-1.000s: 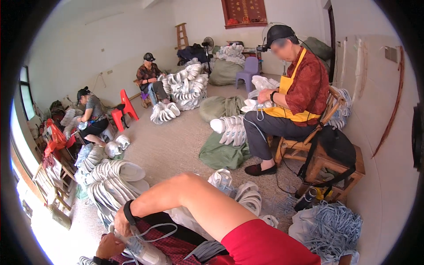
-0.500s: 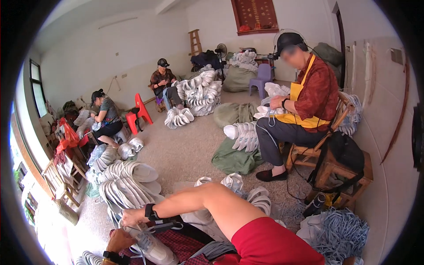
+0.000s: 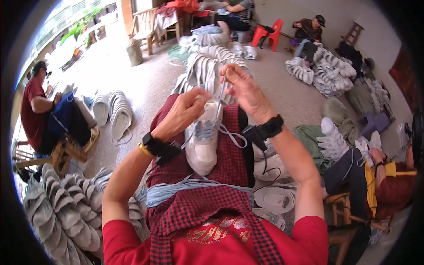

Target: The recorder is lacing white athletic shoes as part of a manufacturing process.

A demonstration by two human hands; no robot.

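Note:
A white sneaker point(image 3: 202, 143) with pale blue laces rests on my lap, over a red checked apron point(image 3: 229, 150). My left hand point(image 3: 187, 110) pinches the shoe's upper edge near the eyelets. My right hand point(image 3: 244, 88) is raised just above the shoe and holds a pale lace point(image 3: 221, 95) pulled taut upward. A loose lace end loops to the right of the shoe. Both wrists wear black bands. A bundle of pale blue laces point(image 3: 176, 190) lies across my lap close to my body.
Rows of white sneakers point(image 3: 66, 212) are stacked at my lower left, with more shoes point(image 3: 274, 194) by my right knee. A seated person point(image 3: 39, 110) is at left, another point(image 3: 384, 185) at right on a wooden stool. More people and shoe piles point(image 3: 327, 70) sit farther back.
The view has swung from the room down onto my lap. Both hands, earlier low at the left with a shoe, are now raised over the sneaker with the lace pulled up.

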